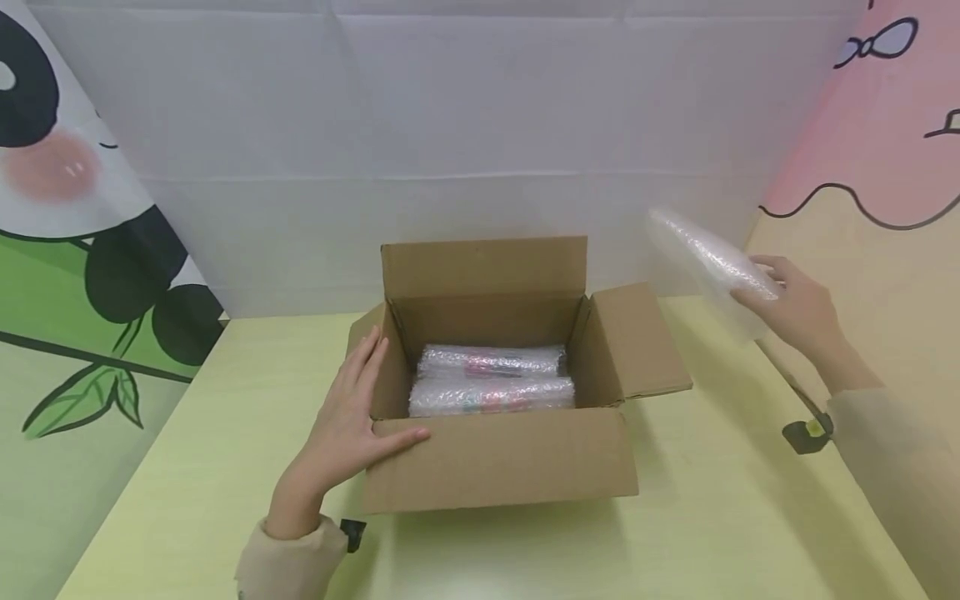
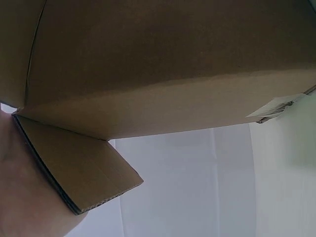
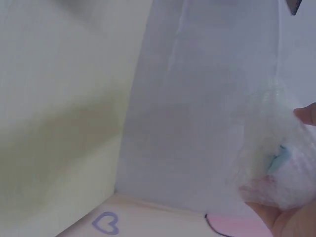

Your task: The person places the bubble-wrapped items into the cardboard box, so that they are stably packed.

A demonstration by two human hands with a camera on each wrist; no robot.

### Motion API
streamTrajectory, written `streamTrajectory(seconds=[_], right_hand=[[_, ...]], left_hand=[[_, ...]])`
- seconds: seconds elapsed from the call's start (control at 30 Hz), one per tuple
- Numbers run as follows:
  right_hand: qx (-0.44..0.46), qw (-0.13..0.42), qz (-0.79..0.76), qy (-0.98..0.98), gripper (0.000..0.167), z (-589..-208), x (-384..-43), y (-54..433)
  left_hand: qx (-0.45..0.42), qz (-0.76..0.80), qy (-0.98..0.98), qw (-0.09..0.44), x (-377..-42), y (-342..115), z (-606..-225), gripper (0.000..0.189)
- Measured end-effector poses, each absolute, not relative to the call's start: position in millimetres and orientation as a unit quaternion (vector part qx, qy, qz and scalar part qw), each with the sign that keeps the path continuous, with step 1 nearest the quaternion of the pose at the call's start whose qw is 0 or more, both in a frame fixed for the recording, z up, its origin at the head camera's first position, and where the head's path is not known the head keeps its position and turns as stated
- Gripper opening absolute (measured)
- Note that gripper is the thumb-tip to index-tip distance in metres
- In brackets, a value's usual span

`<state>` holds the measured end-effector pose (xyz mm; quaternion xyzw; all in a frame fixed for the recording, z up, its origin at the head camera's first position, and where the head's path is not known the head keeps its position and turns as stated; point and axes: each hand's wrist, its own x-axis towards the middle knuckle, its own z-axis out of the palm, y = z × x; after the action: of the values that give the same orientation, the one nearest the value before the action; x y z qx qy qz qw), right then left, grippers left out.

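Observation:
An open cardboard box (image 1: 501,462) stands on the table with its flaps spread. Inside lie two bubble-wrapped rolls (image 1: 491,396), one behind the other, with reddish print showing through the wrap. My left hand (image 1: 341,425) rests on the box's left front corner, fingers extended along the left side and thumb lying over the front flap. To the right of the box and above the table, my right hand (image 1: 806,312) grips a bubble-wrapped package (image 1: 708,250) by its near end. In the right wrist view, a teal and pinkish patch shows through that package (image 3: 276,143).
A pale yellow table (image 1: 187,475) carries the box. Behind it hangs a white sheet (image 1: 487,125). Cartoon-printed panels flank both sides, a panda (image 1: 60,158) left and a pink figure (image 1: 877,142) right. Small black clips (image 1: 808,435) sit near the table's right edge.

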<state>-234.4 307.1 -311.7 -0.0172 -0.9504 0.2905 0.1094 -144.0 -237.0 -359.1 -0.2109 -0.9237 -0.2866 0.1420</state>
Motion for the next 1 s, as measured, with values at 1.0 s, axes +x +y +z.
streamTrajectory(seconds=[1.0], right_hand=[[0.380, 0.175, 0.153, -0.895, 0.054, -257, -192, 126]], left_hand=[[-0.214, -0.318, -0.913, 0.140, -141, -235, -362, 0.120]])
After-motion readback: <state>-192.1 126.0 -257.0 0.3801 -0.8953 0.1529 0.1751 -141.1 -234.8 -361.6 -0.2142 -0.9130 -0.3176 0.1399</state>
